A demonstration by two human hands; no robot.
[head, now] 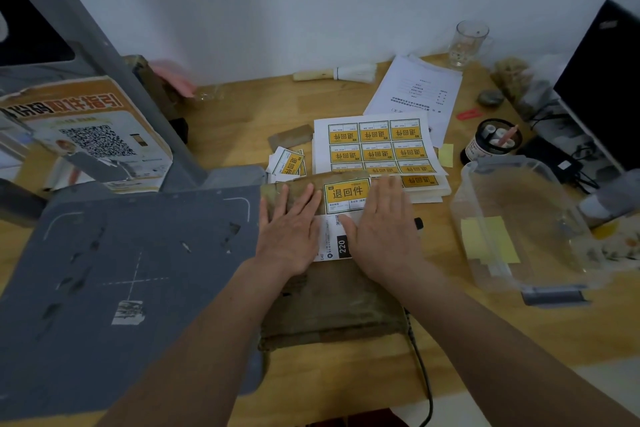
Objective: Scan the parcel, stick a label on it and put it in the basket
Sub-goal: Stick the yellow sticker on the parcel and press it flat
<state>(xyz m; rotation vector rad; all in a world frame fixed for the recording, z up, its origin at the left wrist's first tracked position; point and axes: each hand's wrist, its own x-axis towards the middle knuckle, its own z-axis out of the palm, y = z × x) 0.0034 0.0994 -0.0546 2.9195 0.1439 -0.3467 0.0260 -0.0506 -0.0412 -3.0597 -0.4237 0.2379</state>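
A flat brown parcel (329, 305) lies on the wooden desk in front of me. A yellow label (346, 193) sits on its far end, above a white shipping label (334, 236). My left hand (289, 230) lies flat on the parcel to the left of the yellow label, fingers straight. On the right side, my right hand (382, 229) presses flat beside and partly over the labels. A clear plastic basket (519, 218) stands to the right. Sheets of yellow labels (379, 146) lie just beyond the parcel.
A grey scanner base (121, 270) with its slanted post (114, 62) fills the left. Loose cut labels (287, 163), printed papers (415, 90), a glass mug (467, 42), a pen pot (491, 142) and a black monitor (609, 80) surround the work area. A black cable (422, 367) runs off the desk's front edge.
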